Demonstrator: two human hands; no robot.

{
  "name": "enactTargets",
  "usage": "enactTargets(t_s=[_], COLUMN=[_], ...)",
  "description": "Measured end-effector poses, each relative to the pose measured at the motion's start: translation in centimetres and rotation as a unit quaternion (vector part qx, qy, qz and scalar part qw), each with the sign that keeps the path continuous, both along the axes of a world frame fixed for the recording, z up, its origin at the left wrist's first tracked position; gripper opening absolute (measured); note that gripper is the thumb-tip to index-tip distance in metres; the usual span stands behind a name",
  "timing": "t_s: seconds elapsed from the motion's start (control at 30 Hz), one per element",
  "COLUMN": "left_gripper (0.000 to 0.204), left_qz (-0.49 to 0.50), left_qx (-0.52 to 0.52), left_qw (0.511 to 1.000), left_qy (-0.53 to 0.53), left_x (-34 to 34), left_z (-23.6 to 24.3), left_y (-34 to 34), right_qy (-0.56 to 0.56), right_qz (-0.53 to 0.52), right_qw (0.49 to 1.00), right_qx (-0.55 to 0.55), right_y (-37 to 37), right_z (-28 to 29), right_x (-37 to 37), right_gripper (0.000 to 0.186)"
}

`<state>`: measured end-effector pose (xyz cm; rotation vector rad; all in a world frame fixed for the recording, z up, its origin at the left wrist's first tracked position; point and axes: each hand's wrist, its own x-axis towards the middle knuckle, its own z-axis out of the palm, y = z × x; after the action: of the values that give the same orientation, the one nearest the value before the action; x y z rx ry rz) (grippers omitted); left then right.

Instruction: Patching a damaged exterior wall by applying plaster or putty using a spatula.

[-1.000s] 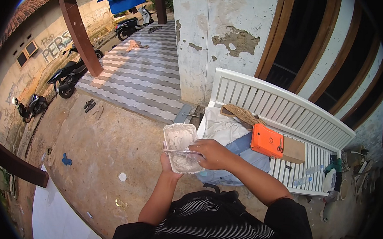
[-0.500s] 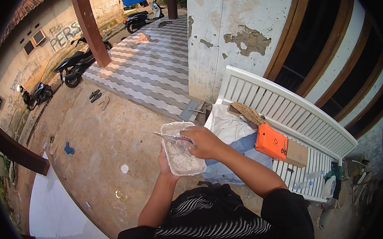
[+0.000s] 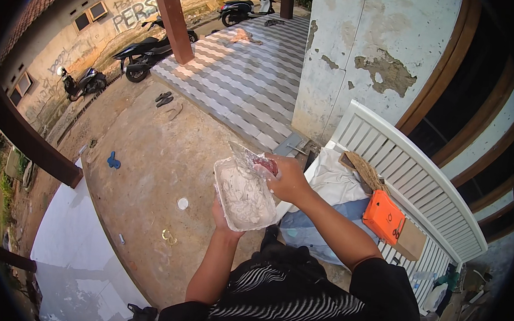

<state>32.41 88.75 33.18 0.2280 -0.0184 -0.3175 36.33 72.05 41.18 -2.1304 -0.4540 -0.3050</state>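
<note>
A shallow, rectangular white tub (image 3: 217, 189) rests in my left hand (image 3: 220, 216), whose fingers wrap its left side and underside. Pale, lumpy paste (image 3: 246, 200) fills much of the tub and smears its rim. My right hand (image 3: 289, 178) is closed around the red handle of a putty knife (image 3: 243, 153). The knife's wide, paste-coated blade points up and left over the tub's far edge. My palm and some left fingers are hidden behind the tub.
A white slatted bench (image 3: 362, 127) stands to the right, bearing an orange package (image 3: 385, 216), a cardboard box (image 3: 412, 238) and cloths (image 3: 332, 178). Beyond are a peeling wall (image 3: 358, 43), tiled porch (image 3: 239, 71) and brown post (image 3: 174, 23). A white surface (image 3: 70, 231) lies lower left.
The surroundings have shifted in view as my head turned. The putty knife has moved from across the tub to its far right corner, its blade tilted upward; more paste shows.
</note>
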Motion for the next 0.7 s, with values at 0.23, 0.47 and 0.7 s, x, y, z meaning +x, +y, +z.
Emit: enactTargets(t_s=[0.23,0.47,0.7], left_gripper=[0.059,0.058,0.062], left_qz=[0.013,-0.006,-0.025], left_qx=[0.020,0.023,0.023], left_qw=[1.000,0.999,0.999], left_qy=[-0.021,-0.024,-0.005], left_x=[5.6,11.2,15.9], left_z=[-1.5,0.4,0.0], left_y=[-0.4,-4.6,-8.2], right_qy=[-0.035,-0.073,-0.104], right_qz=[0.126,0.005,0.021], right_qw=[0.991,0.997,0.991], right_qx=[0.018,-0.008,-0.077], right_y=[0.2,-6.4,-8.9], right_z=[-1.4,0.5,-1.1], right_x=[0.6,9.6,12.4], right_gripper=[0.023,0.026,0.024])
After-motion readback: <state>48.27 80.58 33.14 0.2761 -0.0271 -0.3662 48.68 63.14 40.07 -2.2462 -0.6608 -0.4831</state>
